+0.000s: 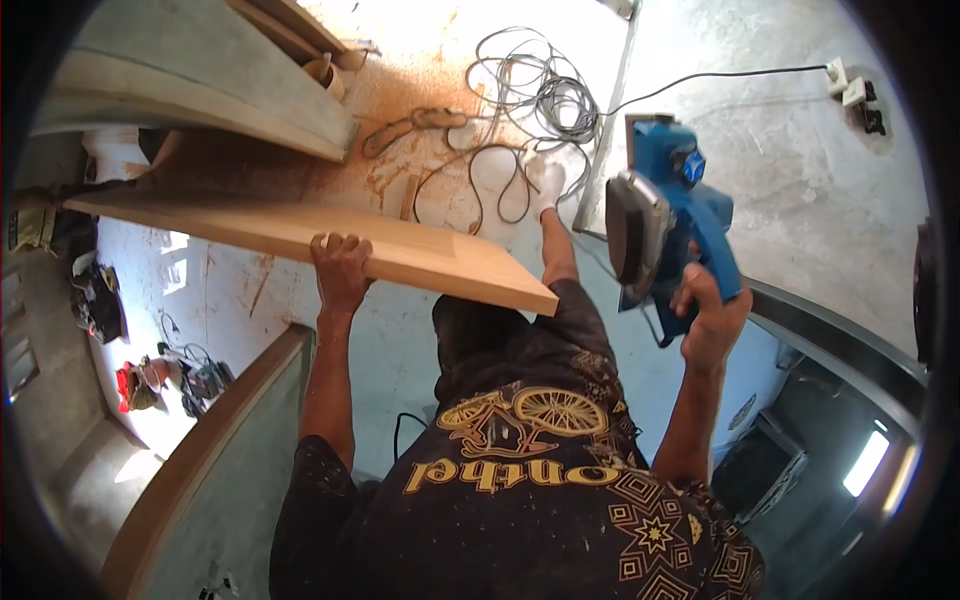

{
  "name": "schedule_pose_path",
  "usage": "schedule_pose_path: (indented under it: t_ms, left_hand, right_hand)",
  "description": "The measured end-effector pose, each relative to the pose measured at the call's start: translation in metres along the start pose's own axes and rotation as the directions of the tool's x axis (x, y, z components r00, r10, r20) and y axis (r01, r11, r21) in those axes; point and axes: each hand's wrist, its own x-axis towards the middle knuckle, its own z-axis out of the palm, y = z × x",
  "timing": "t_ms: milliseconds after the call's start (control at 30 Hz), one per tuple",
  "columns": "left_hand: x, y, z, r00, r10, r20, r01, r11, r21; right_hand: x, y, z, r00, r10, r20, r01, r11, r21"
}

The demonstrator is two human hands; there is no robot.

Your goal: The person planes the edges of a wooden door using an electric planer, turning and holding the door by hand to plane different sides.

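A pale wooden board [420, 262] stretches from the left toward the middle, with my left hand [340, 268] gripping its near edge, fingers over the top. My right hand [710, 312] holds a blue electric planer [668, 200] by its handle, raised and tilted at the right of the board, apart from it. The planer's flat metal and black side faces left. A black cable runs from near the planer down past my lower leg.
Coiled black cables [565, 110] and wood dust lie ahead by my foot [550, 190]. A socket [852, 92] sits on a grey concrete surface at the right. A concrete slab [200, 60] is upper left. Tools [150, 385] lie lower left, beside a wood-edged partition [215, 440].
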Motion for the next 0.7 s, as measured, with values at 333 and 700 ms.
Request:
schedule_pose_path:
  t_ms: [333, 700]
  left_hand:
    - [-0.017, -0.011, -0.003, 0.977, -0.209, -0.042, 0.208, 0.978, -0.017]
    - [0.063, 0.102, 0.051, -0.004, -0.996, -0.088, 0.615, 0.067, -0.786]
  right_hand:
    - [0.062, -0.030, 0.068, 0.938, 0.030, 0.346, 0.010, 0.993, -0.114]
    - [0.300, 0.072, 0.093, 0.705, 0.199, 0.681, -0.013, 0.963, -0.268]
